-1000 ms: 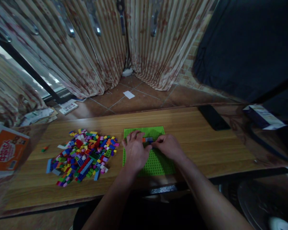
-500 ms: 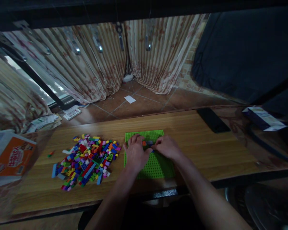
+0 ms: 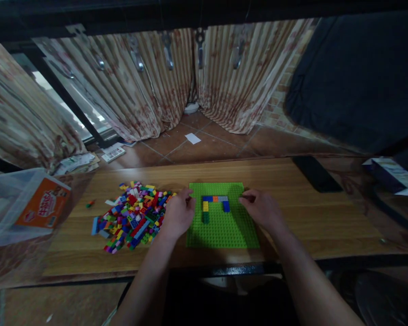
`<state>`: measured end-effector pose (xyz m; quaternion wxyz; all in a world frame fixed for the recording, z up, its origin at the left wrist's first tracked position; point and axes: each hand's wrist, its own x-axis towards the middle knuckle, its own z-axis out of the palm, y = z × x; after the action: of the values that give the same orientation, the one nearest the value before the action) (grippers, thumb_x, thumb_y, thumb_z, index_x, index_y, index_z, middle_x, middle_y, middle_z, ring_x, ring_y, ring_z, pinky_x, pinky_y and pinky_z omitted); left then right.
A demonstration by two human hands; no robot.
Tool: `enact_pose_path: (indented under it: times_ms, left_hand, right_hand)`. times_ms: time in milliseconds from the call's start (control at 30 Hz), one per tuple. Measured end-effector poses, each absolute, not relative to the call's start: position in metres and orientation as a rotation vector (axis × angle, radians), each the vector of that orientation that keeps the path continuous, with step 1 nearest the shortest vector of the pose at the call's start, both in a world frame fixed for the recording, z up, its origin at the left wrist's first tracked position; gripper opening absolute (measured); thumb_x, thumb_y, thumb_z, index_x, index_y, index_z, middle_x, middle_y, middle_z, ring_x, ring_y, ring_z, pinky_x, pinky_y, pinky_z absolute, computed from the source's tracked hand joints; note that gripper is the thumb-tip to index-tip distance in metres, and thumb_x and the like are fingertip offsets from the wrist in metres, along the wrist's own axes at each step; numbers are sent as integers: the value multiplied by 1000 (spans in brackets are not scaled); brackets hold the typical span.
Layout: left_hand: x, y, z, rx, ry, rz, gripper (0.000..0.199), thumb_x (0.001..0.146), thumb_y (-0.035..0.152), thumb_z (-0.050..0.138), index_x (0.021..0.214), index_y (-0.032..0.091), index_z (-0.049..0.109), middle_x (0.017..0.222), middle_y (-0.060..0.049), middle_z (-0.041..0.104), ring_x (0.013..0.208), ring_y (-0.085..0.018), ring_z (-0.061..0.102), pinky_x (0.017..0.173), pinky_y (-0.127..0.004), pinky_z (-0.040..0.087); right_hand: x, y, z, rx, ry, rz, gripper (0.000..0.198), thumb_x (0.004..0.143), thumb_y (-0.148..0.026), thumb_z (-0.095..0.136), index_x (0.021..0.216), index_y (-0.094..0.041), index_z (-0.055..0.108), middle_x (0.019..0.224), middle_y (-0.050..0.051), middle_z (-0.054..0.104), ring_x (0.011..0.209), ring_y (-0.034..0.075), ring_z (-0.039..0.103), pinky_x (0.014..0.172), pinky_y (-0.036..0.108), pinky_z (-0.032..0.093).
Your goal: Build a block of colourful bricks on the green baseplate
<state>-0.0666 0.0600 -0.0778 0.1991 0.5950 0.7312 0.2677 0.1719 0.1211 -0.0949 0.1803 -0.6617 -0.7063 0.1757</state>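
Closest to me, a dark metal edge (image 3: 234, 270) runs along the front of the wooden tabletop (image 3: 302, 235). My arms reach over it to a green studded board (image 3: 224, 236) lying flat on the wood. My left hand (image 3: 177, 215) is at the board's left side, its fingers curled in with the thumb close to them; my right hand (image 3: 263, 210) is at the right edge, thumb and forefinger drawn near each other. I cannot tell whether either one pinches anything.

Between them, on the board, a row of blue, orange and grey bricks (image 3: 215, 198) runs crosswise. Yellow bricks (image 3: 205, 206) and a green brick (image 3: 206, 218) come toward me from its left end, a blue brick (image 3: 226, 207) from its right.

Left of my left hand is a mixed heap of bricks (image 3: 141, 222), and beyond that a clear plastic tub (image 3: 5, 222) with an orange label (image 3: 44, 206). A black phone (image 3: 317, 174) lies toward the far right, near a small carton (image 3: 394, 175).

Past the table, papers (image 3: 76, 163) and a white card (image 3: 192, 138) lie on the brown tiled floor (image 3: 212, 147). Metal hooks (image 3: 169, 59) hang before the striped curtains (image 3: 149, 104); dark cloth (image 3: 357, 81) fills the right.
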Motion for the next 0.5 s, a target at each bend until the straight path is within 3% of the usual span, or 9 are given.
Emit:
enact_pose_path:
  times_ms: [233,367,500]
  left_hand:
    - [-45,47,-78,1678,1929,531,31,81,23,57,111,16,60,81,-5,72,73,-18,67,66,-27,49]
    - [-38,49,-78,1660,1947,537,26,80,18,53,104,16,62,81,-6,72,73,-20,67,67,-29,50]
    - [-40,53,-79,1614,1927,576,33,82,14,46,112,15,60,82,-7,72,76,-19,68,70,-29,51]
  right_hand:
    - [160,127,-106,-1866,-2112,316,20,78,-25,61,94,-17,70,94,11,69,86,23,64,78,35,47]
    - [159,133,-104,-1866,-2075,305,16,77,-26,61,86,-17,71,89,10,71,82,23,64,76,35,46]
    - [157,133,-95,-1835,-1951,360,20,80,-29,55,84,-17,71,80,8,71,71,20,64,69,33,46]
